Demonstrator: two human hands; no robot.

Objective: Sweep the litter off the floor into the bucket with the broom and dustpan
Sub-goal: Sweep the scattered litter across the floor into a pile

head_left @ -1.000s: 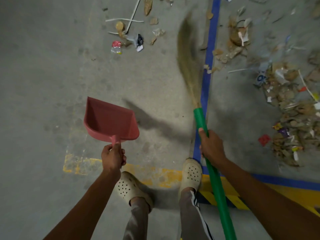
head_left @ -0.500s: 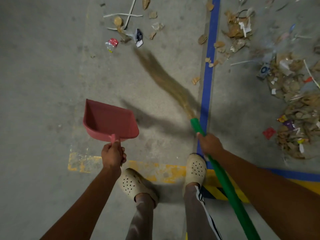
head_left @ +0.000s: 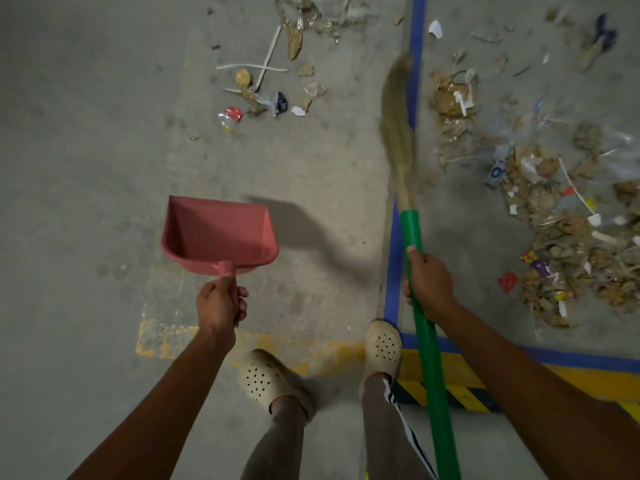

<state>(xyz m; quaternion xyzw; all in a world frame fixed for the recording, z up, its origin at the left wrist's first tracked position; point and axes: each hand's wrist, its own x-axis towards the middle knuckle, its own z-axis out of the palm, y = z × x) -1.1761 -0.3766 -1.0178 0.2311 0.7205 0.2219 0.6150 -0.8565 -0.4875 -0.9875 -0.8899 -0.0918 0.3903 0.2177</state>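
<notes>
The broom (head_left: pixel 399 143) swung right over blue line (head_left: pixel 417 32) beside litter (head_left: pixel 450 103); left fingers (head_left: pixel 242 296) clamp dustpan (head_left: pixel 214 233), right fingers (head_left: pixel 415 255) broom.

There is one pink dustpan (head_left: pixel 221 233) at the middle left of the frame and one broom (head_left: pixel 420 306) at the right of it. Two hands are seen, the left hand (head_left: pixel 220 306) and the right hand (head_left: pixel 429 282). At the bottom are two pale shoes, the left shoe (head_left: pixel 266 379) and the right shoe (head_left: pixel 384 348). The litter makes two groups, a small scatter (head_left: pixel 256 95) at the top middle and a big heap (head_left: pixel 561 237) at the right.
</notes>
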